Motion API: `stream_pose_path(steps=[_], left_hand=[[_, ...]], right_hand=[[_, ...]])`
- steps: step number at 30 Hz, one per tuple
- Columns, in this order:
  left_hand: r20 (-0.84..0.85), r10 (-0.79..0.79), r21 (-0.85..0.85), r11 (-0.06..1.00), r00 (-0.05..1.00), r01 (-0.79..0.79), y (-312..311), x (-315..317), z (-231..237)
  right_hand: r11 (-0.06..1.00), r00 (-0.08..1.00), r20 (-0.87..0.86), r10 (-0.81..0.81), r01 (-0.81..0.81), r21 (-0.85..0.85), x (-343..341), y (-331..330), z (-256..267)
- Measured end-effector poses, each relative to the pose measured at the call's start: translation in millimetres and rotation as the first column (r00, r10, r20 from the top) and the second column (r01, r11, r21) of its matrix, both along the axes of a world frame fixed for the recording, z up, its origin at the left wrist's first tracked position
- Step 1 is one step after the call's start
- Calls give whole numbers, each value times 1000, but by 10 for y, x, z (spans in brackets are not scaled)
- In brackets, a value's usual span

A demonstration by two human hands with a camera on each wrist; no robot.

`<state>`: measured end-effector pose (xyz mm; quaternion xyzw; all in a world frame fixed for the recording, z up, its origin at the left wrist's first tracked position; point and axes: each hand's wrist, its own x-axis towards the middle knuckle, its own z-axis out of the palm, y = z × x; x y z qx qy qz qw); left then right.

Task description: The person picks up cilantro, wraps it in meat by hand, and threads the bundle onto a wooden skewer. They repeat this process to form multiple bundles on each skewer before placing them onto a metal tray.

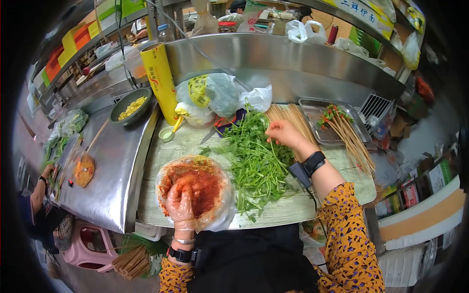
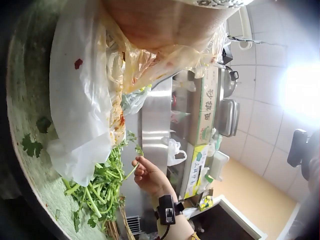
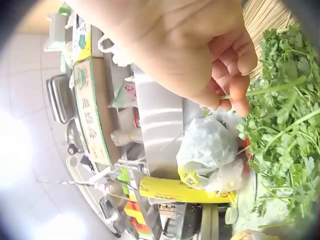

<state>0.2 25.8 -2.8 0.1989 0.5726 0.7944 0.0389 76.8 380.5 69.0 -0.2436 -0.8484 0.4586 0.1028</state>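
Note:
My left hand (image 1: pixel 181 205), in a clear plastic glove, reaches into a plastic-lined bowl (image 1: pixel 222 171) of red paste. Its fingertips are in the paste, and whether they grip anything is hidden. In the left wrist view the loose liner (image 2: pixel 80 115) hangs beside that hand. My right hand (image 1: pixel 288 136) is raised at the back of a heap of leafy green herbs (image 1: pixel 256 168). Between thumb and fingers it pinches a thin green stem (image 3: pixel 275 89), seen clearly in the right wrist view.
Wooden skewers (image 1: pixel 289 117) lie behind the herbs. A metal tray (image 1: pixel 337 139) at the right holds skewers with red and green pieces. Scissors (image 1: pixel 209 134), a yellow roll (image 1: pixel 159 80) and stuffed plastic bags (image 1: pixel 207 93) stand behind the bowl. Another person's hand (image 1: pixel 48 171) is at far left.

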Motion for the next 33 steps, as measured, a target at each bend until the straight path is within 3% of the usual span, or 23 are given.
stream_pose_path(steps=[1,3,6,13,17,27,33], left_hand=[[50,-5,30,1000,999,4,16,12,27],[99,-39,44,998,994,35,7,18,32],[-30,3,5,1000,1000,-3,-27,-57,-99],[31,12,10,1000,999,-13,-13,-39,-94],[-7,16,-16,1000,1000,-16,-31,-44,-82],[5,-3,20,1000,1000,3,-16,-37,-76],[44,-37,28,999,998,36,-10,-40,-62]], right_hand=[[975,999,-38,0,-8,-220,51,43,84],[975,1000,-30,6,-13,-220,144,114,197],[915,995,-95,-11,-28,-402,241,131,269],[907,989,-75,126,-145,-395,151,-87,125],[859,972,-155,174,-227,-459,95,-224,140],[817,954,-120,273,-296,-494,144,-558,199],[865,929,-180,323,-366,-343,159,-708,136]])
